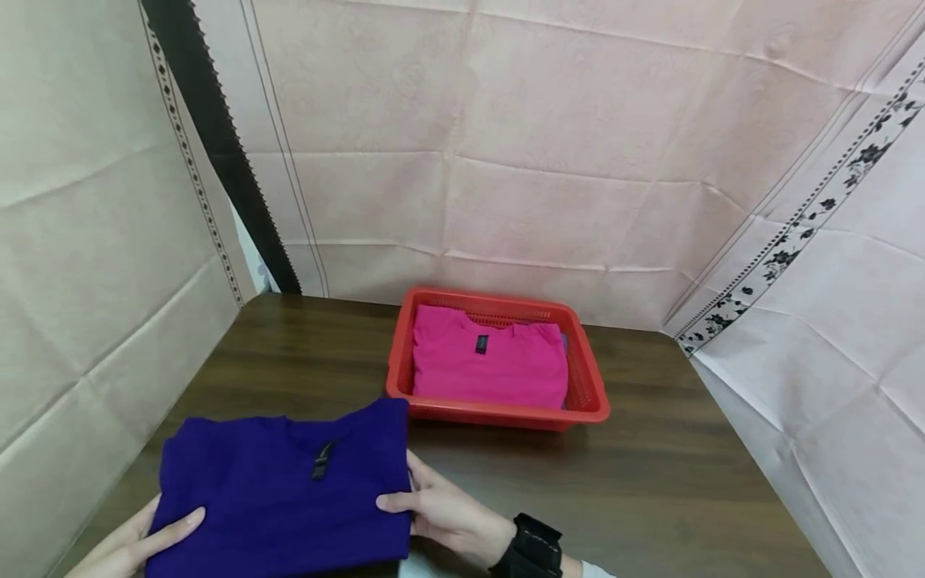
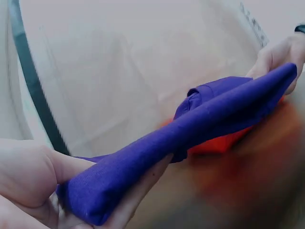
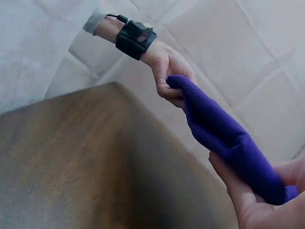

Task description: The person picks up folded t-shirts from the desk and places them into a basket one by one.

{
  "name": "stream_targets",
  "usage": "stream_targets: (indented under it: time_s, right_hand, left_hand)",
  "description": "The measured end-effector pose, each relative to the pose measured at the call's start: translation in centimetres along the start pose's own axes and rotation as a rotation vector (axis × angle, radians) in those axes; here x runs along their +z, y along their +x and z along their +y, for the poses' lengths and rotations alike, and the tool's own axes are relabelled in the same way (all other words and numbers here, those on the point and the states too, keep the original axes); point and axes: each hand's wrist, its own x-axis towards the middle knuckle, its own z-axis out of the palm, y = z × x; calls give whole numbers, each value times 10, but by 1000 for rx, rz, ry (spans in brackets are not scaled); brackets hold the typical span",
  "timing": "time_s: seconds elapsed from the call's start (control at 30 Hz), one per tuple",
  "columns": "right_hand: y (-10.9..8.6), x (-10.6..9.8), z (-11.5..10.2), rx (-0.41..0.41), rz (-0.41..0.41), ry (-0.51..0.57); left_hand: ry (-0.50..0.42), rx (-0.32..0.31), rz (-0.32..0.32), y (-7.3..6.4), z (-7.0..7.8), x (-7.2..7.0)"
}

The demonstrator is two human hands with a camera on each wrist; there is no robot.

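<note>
A folded dark blue shirt (image 1: 282, 490) with a small black neck tag is held up between both hands over the near left of the table. My left hand (image 1: 137, 542) pinches its left edge, thumb on top and fingers underneath. At the opposite edge my right hand (image 1: 455, 510) grips the fabric the same way, thumb on the upper face. In the left wrist view the shirt (image 2: 143, 148) appears edge-on as a thick folded band, with fingers stretched beneath it. The right wrist view shows the shirt (image 3: 228, 138) spanning from one hand to the other, raised above the tabletop.
A red plastic basket (image 1: 495, 413) stands at the back middle of the wooden table (image 1: 650, 482). Inside lies a folded pink shirt (image 1: 491, 369), with a bit of bluish fabric peeking out at its right. Pale patterned cloth (image 1: 564, 160) hangs behind and along both sides.
</note>
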Motion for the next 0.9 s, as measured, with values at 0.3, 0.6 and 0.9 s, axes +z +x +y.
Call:
stream_targets:
  time_s: [0.3,0.6,0.9]
  right_hand:
    - [-42,-28,-76,-145,59,-76]
    - [-58,-111,-142,-222,273,-127]
    - [-56,-185,-155,-247,545,-329]
  left_hand:
    - [400,201,255,55,57,79]
    - [373,256,235,175,108,123]
    - [353,246,233,282,111,138]
